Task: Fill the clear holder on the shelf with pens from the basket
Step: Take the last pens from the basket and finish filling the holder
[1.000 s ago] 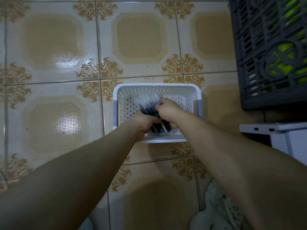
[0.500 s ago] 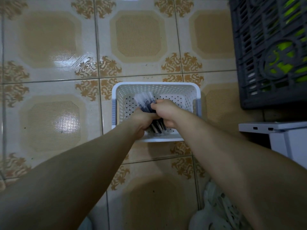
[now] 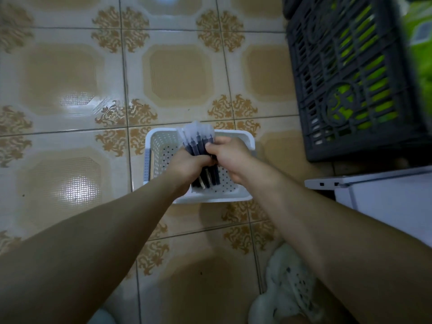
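Both hands meet above the basket [image 3: 217, 198], which sits on the tiled floor [image 3: 177, 73]. The left hand [image 3: 187, 166] is curled round a bundle of pens [image 3: 197, 143], and the right hand [image 3: 230, 156] grips the same bundle from the opposite side, thumb on the barrels. The pens stand tilted. Their clear caps fan out beyond the knuckles over the basket's far rim, and their dark ends poke out beneath the hands; whether they touch the perforated bottom I cannot tell. Well right of the right hand and farther out stands a dark crate [image 3: 346, 73] with green showing through its slats. A white unit [image 3: 385, 202] sits right of the right forearm, and a white shoe [image 3: 289, 284] lies under it.
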`<state>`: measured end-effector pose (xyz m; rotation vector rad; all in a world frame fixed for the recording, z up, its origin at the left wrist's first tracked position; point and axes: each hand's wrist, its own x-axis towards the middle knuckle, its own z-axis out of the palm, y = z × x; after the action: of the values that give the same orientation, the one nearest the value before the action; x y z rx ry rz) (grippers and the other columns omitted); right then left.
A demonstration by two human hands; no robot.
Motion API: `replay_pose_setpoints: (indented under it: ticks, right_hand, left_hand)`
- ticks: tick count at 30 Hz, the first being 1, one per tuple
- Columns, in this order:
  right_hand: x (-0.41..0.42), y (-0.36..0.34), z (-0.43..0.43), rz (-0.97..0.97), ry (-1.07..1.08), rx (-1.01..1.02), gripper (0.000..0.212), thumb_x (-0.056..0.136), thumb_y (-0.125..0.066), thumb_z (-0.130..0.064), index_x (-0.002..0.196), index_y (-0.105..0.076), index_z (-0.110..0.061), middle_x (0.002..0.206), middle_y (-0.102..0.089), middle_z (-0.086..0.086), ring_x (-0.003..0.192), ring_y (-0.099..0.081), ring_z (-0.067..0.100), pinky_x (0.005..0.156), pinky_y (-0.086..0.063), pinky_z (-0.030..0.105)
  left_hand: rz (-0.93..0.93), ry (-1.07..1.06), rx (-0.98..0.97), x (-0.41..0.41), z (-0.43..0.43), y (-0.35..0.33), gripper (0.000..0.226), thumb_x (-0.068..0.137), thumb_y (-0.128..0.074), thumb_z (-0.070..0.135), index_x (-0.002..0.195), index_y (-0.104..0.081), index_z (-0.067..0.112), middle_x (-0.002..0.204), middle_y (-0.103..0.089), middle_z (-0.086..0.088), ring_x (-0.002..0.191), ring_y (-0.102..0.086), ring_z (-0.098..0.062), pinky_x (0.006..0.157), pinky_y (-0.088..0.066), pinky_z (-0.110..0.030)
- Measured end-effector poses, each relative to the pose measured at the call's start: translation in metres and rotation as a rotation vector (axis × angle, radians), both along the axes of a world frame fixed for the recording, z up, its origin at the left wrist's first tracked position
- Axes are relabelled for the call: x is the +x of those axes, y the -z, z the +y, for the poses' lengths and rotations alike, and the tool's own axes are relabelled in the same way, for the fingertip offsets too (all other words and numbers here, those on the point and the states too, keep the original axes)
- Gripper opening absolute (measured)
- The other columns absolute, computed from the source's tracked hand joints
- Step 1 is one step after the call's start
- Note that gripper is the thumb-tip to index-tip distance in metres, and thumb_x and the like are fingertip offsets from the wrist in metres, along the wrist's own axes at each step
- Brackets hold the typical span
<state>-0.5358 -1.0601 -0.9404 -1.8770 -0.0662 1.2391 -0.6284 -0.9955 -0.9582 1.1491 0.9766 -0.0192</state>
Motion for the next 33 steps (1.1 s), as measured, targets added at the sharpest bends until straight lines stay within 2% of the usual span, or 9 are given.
replay_pose_setpoints:
  ticks: [2,5,9,13,16,18,21,29,33]
  right_hand:
    - [0.006,-0.031,-0.01,-0.121,-0.002,0.008,0.022,0.094,-0.056,-0.009,0.115,-0.06,-0.013,0.099,-0.064,0.006,0.087,-0.062,0.02,0.065,-0.052,0.027]
    - [0.014,-0.092,-0.031,-0.33,0.02,0.022,0.013,0.092,-0.058,-0.011,0.099,-0.057,-0.022,0.078,-0.06,-0.004,0.076,-0.061,0.015,0.079,-0.056,0.039]
    - [0.013,-0.195,-0.074,-0.595,0.113,0.069,0.016,0.092,-0.058,-0.016,0.079,-0.055,-0.025,0.065,-0.053,-0.007,0.068,-0.056,0.017,0.076,-0.054,0.044]
    - [-0.006,-0.302,-0.132,-0.823,0.218,0.157,0.007,0.094,-0.057,-0.017,0.091,-0.063,-0.015,0.076,-0.06,0.0,0.078,-0.06,0.021,0.07,-0.049,0.037]
    - [-0.03,-0.374,-0.18,-0.961,0.285,0.211,0.015,0.095,-0.056,-0.019,0.081,-0.058,-0.025,0.069,-0.054,-0.011,0.069,-0.054,0.008,0.061,-0.041,0.025]
    - [-0.05,-0.414,-0.214,-1.031,0.314,0.235,0.011,0.096,-0.055,-0.022,0.088,-0.062,-0.022,0.071,-0.054,-0.011,0.07,-0.053,0.008,0.061,-0.038,0.022]
    - [-0.081,-0.465,-0.262,-1.139,0.345,0.237,0.019,0.097,-0.052,-0.026,0.108,-0.065,-0.016,0.088,-0.063,0.0,0.084,-0.059,0.017,0.068,-0.048,0.034]
    - [-0.158,-0.549,-0.375,-1.318,0.54,0.222,0.02,0.095,-0.054,-0.023,0.111,-0.065,-0.017,0.088,-0.063,0.006,0.084,-0.061,0.025,0.074,-0.051,0.04]
    - [-0.197,-0.574,-0.428,-1.34,0.646,0.215,0.016,0.096,-0.054,-0.021,0.109,-0.064,-0.019,0.084,-0.062,-0.002,0.08,-0.06,0.016,0.072,-0.05,0.034]
  left_hand:
    - [-0.017,0.09,0.057,0.007,-0.001,-0.029,0.021,0.08,-0.061,-0.009,0.087,-0.067,0.011,0.072,-0.066,-0.004,0.066,-0.064,-0.017,0.053,-0.048,-0.02]
    - [-0.093,0.193,0.168,0.021,-0.01,-0.085,0.027,0.075,-0.064,-0.007,0.086,-0.068,0.017,0.079,-0.069,-0.004,0.078,-0.065,-0.021,0.067,-0.05,-0.029]
    - [-0.266,0.303,0.334,0.039,-0.038,-0.189,0.027,0.075,-0.067,-0.004,0.088,-0.069,0.02,0.079,-0.07,0.001,0.073,-0.065,-0.009,0.067,-0.051,-0.026]
    - [-0.502,0.4,0.448,0.036,-0.087,-0.305,0.035,0.079,-0.065,-0.007,0.082,-0.065,0.028,0.077,-0.068,0.009,0.069,-0.063,0.008,0.068,-0.053,-0.018]
    - [-0.662,0.476,0.49,0.019,-0.13,-0.38,0.044,0.079,-0.06,-0.016,0.087,-0.063,0.027,0.077,-0.067,0.017,0.073,-0.063,0.012,0.065,-0.046,-0.008]
    - [-0.727,0.526,0.516,0.007,-0.159,-0.417,0.043,0.08,-0.059,-0.016,0.096,-0.064,0.024,0.085,-0.071,0.014,0.083,-0.066,0.005,0.073,-0.049,-0.014]
    - [-0.82,0.557,0.539,-0.014,-0.202,-0.463,0.035,0.083,-0.062,-0.008,0.107,-0.066,0.018,0.1,-0.072,0.0,0.097,-0.068,-0.012,0.085,-0.053,-0.036]
    - [-1.047,0.722,0.519,-0.062,-0.314,-0.548,0.031,0.085,-0.06,-0.01,0.107,-0.066,0.011,0.098,-0.074,0.003,0.097,-0.069,-0.014,0.079,-0.054,-0.024]
    - [-1.103,0.801,0.501,-0.078,-0.366,-0.572,0.038,0.079,-0.069,0.001,0.114,-0.066,0.014,0.107,-0.073,0.001,0.102,-0.068,-0.015,0.092,-0.052,-0.04]
